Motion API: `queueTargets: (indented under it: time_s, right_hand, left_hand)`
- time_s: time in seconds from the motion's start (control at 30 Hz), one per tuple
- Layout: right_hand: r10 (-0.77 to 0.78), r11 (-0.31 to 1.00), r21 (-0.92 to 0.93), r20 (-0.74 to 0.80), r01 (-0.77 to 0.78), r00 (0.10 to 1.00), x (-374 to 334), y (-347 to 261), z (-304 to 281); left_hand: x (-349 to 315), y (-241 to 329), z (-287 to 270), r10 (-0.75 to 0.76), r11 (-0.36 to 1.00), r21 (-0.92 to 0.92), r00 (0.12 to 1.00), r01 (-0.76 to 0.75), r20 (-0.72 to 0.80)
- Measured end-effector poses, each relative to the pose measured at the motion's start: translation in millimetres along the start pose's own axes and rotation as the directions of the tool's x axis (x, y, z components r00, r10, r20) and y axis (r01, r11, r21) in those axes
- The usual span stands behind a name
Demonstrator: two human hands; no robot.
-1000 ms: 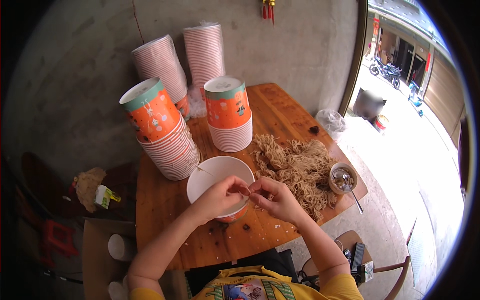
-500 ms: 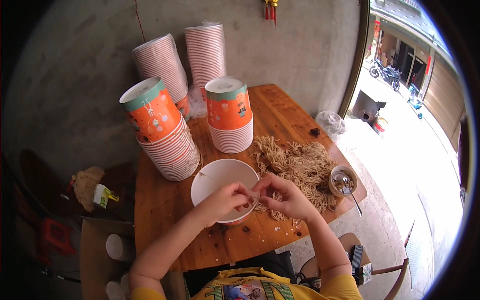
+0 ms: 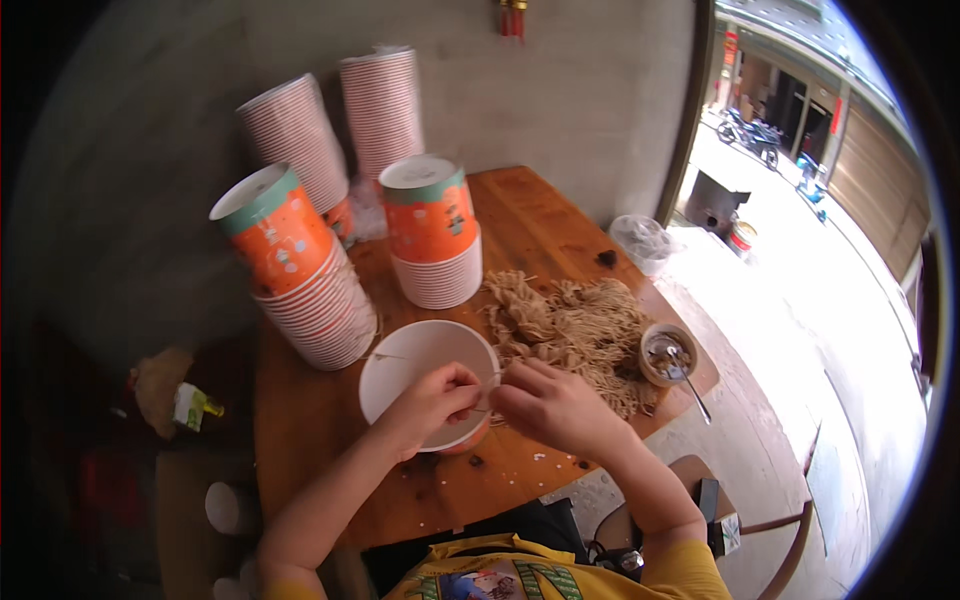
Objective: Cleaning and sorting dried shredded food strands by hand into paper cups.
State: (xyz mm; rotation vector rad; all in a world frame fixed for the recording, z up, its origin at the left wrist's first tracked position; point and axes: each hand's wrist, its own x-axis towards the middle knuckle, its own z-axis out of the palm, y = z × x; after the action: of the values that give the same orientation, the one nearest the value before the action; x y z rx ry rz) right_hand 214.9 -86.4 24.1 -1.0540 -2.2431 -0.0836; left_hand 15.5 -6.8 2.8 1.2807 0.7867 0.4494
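A white paper bucket [image 3: 386, 390] stands open at the near middle of the table, with a thin tan string [image 3: 398, 357] at its far left rim. Over the bucket's right rim my left hand [image 3: 432, 405] is closed, fingertips pinching a thin piece of string. Close beside it, my right hand [image 3: 556, 403] pinches at the same place; its back hides most of what lies between the fingertips. Just beyond the right hand spreads a heap of loose tan strings [image 3: 580, 325].
Two stacks of orange-topped paper buckets [image 3: 283, 238] [image 3: 430, 215] stand upside down behind the bucket, taller wrapped stacks [image 3: 381, 110] at the wall. A small bowl [image 3: 668, 352] with a spoon sits at the table's right edge. A box with cups [image 3: 230, 508] stands lower left.
My right hand has turned, its back now facing up, with fingers folded over the bucket's rim. The left hand stays pinched there. The whole view has shifted slightly.
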Motion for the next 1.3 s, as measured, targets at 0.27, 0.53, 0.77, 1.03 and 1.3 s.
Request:
queueTargets:
  time_s: [0.27,0.53,0.77,1.03,1.3]
  right_hand:
    - [0.126,0.915,0.383,0.027,-0.126,0.992,-3.4,3.5,39.7]
    - [-0.024,0.947,0.318,-0.066,0.044,0.998,16.5,2.2,33.1]
    - [-0.047,0.907,0.42,0.038,0.027,0.998,24.9,7.3,28.7]
    - [0.068,0.7,0.68,0.241,-0.219,0.968,41.0,12.2,25.5]
    - [0.071,0.477,0.831,0.288,-0.286,0.955,35.4,21.7,29.6]
  left_hand:
    - [-23.3,9.6,-4.9,0.004,0.992,0.124,0.999,0.002,-0.048]
    - [-37.9,7.0,-10.2,0.027,0.98,0.2,0.996,-0.009,-0.086]
    - [-37.2,5.7,-18.9,-0.009,0.979,0.204,0.998,0.022,-0.063]
    - [-35.6,-1.5,-18.1,0.04,0.987,0.155,0.999,-0.041,0.01]
    - [-40.5,14.3,-12.1,0.018,0.978,0.207,0.999,-0.012,-0.031]
